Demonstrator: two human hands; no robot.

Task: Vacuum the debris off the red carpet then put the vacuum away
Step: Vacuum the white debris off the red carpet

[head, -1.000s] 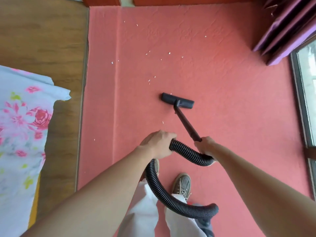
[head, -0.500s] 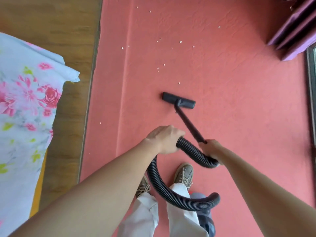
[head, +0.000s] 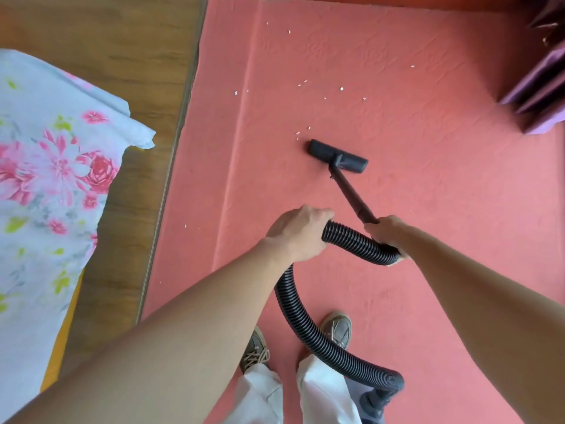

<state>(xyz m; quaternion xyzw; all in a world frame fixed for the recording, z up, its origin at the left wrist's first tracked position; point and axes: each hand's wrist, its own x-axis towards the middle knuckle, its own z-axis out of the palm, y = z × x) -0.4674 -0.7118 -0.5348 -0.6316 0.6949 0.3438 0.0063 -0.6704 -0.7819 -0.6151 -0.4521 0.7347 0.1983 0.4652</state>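
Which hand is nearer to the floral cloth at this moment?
Left. The left hand grips the hose to the right of the floral cloth; the right hand grips the hose farther right.

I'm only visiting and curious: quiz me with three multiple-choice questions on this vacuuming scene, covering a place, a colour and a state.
1. Most white debris lies: A between the shoes; B beyond the floor nozzle; C on the floral sheet.
2. The ribbed hose is: A black; B grey; C white.
3. The left hand: A hangs free; B rests on the sheet; C grips the hose.
Answers: 1 B, specks sit farther up the red carpet; 2 A, dark throughout; 3 C, hand wrapped round its upper bend.
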